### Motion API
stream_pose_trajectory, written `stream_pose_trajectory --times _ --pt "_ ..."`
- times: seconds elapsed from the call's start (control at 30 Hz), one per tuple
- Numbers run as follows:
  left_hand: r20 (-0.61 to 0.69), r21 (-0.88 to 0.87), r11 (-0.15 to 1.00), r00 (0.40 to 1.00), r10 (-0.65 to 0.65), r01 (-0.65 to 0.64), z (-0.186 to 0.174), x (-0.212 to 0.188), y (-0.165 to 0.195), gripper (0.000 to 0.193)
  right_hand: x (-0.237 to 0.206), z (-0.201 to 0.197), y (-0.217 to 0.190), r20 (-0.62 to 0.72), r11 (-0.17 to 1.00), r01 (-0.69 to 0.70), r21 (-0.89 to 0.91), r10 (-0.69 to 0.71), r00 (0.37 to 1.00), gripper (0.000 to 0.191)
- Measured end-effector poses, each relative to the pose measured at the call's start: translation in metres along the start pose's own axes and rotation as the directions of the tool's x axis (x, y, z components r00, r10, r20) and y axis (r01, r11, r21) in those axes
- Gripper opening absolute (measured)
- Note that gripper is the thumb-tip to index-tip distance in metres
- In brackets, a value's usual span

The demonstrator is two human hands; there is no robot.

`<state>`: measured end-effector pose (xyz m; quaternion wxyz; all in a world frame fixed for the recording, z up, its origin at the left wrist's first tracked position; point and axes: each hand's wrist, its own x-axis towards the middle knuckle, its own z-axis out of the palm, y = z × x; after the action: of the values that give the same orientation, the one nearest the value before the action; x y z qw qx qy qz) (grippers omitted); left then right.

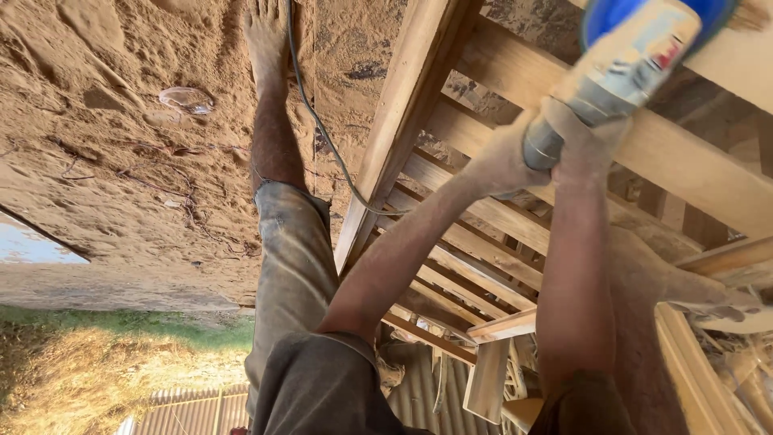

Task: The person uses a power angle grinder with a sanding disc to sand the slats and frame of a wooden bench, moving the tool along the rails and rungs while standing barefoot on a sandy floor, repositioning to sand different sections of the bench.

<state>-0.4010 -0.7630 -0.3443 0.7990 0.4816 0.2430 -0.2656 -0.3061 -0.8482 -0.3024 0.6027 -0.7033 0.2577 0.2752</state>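
A dusty power sander (624, 60) with a blue disc end rests against a rail of a slatted wooden frame (403, 105) at the upper right. My left hand (501, 161) is wrapped around the rear of the tool's body. Beside it, my right hand (581, 138) grips the same grey handle. Both forearms are coated in sawdust. The tool's dark cord (322, 121) trails from the frame across the sand past my bare left foot (266, 40). The disc's face is hidden against the wood.
Sandy ground (121, 161) carries a clear plastic piece (185, 98) and tangled thin wires (161, 181). Corrugated metal sheet (419, 395) and loose wood offcuts (487, 379) lie under the frame. Dry grass (97, 362) is at the lower left. My dusty right leg (660, 282) stands among the slats.
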Motion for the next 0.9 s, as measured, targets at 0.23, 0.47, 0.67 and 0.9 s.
stream_pose_trajectory --times 0.23,0.47,0.67,0.9 --pt "-0.148 -0.190 0.979 0.988 0.050 -0.078 -0.035 0.002 -0.008 0.083 0.025 0.037 0.021 0.065 0.954 -0.086 -0.286 0.109 0.992 0.069" --pt "0.186 0.275 0.958 0.973 -0.134 0.079 0.073 0.012 0.028 0.092 -0.026 -0.092 -0.027 -0.106 0.988 0.014 0.155 0.003 0.994 0.061" --pt "0.224 0.204 0.979 0.974 -0.037 -0.010 0.113 0.021 0.035 0.085 -0.039 -0.142 -0.044 -0.071 0.978 0.058 0.198 -0.044 0.997 0.040" --pt "0.125 -0.031 0.969 0.963 -0.238 0.243 0.021 0.006 0.004 0.089 -0.003 -0.034 0.003 -0.097 0.995 0.001 -0.098 -0.011 0.995 0.070"
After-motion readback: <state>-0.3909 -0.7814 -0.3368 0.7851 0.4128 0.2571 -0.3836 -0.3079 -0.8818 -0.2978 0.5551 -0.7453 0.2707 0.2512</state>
